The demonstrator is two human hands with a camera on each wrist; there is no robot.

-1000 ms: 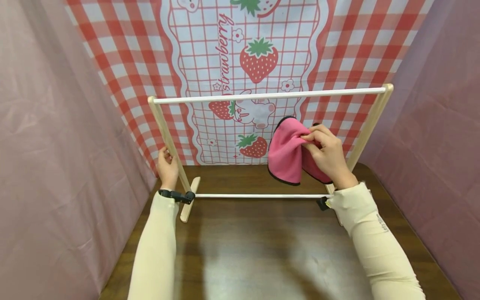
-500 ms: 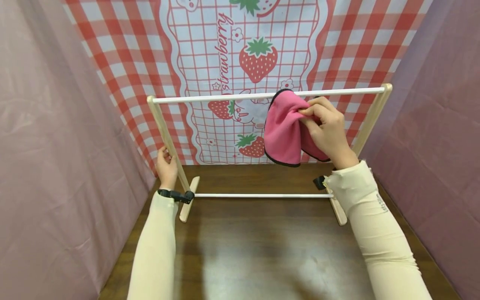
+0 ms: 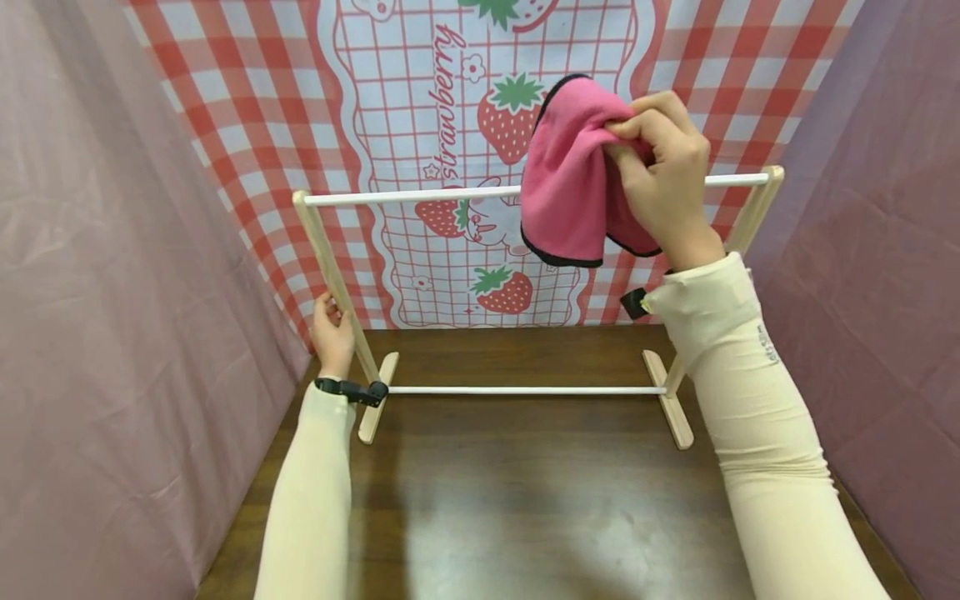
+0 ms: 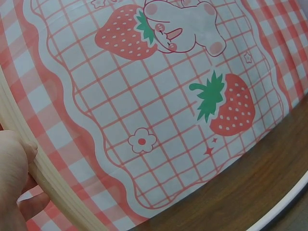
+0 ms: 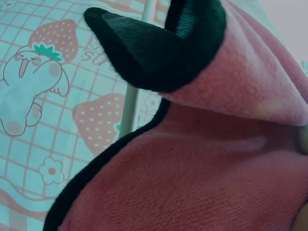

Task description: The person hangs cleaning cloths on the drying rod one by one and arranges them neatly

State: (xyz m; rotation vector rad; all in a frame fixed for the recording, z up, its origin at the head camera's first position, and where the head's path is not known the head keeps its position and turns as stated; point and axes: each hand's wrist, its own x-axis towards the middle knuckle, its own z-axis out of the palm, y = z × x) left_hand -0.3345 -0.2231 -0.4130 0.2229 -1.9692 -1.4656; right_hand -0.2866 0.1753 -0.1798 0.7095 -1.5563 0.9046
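A pink cloth (image 3: 568, 179) with black edging hangs in folds from my right hand (image 3: 667, 167), whose thumb and fingers pinch it near its upper middle. In the head view it covers part of the rack's white top bar (image 3: 420, 196); the right wrist view shows the cloth (image 5: 202, 173) close up with the bar behind it. My left hand (image 3: 332, 335) holds the left wooden post (image 3: 327, 258) of the rack. Seen from the left wrist, the thumb and a finger of that hand (image 4: 17, 178) lie on either side of the post (image 4: 53, 180).
The rack's lower white bar (image 3: 525, 390) joins two wooden feet, the left foot (image 3: 378, 398) and the right foot (image 3: 670, 402), on a dark wood table (image 3: 510, 492). A strawberry-print sheet (image 3: 450, 100) hangs behind, with pink curtains (image 3: 135, 317) at the sides.
My right hand has risen with the pink cloth from below the top bar to a level where the cloth's upper part is above it. The left hand stays on the post.
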